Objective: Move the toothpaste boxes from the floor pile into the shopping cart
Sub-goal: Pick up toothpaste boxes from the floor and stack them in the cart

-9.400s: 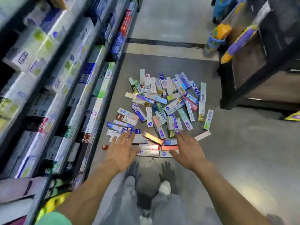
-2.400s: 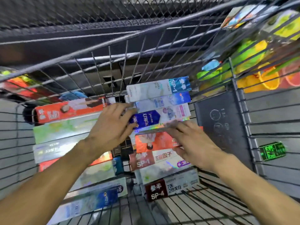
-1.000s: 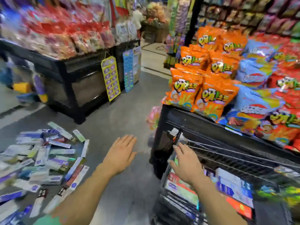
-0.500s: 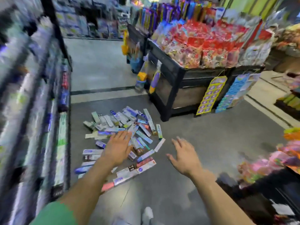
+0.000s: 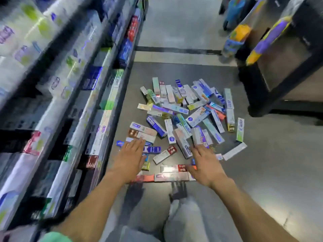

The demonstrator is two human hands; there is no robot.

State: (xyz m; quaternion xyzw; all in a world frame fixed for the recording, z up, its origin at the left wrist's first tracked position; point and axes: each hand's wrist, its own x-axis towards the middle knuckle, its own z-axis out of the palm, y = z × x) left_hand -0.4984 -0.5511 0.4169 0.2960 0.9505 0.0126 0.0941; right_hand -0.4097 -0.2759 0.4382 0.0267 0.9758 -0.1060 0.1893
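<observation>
- Left hand (image 5: pixel 129 159) and right hand (image 5: pixel 206 165), fingers spread apart and holding nothing, reach down, probably to gather boxes.
- Scattered pile of long, multicoloured cardboard toothpaste boxes (image 5: pixel 183 119) lies beyond the fingertips on the grey floor (image 5: pixel 271 172).

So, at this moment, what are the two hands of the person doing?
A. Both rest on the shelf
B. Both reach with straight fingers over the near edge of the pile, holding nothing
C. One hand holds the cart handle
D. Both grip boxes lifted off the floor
B: the left hand and the right hand stretch out with straight fingers above the near boxes of the toothpaste pile on the floor, and neither one grips a box.
</observation>
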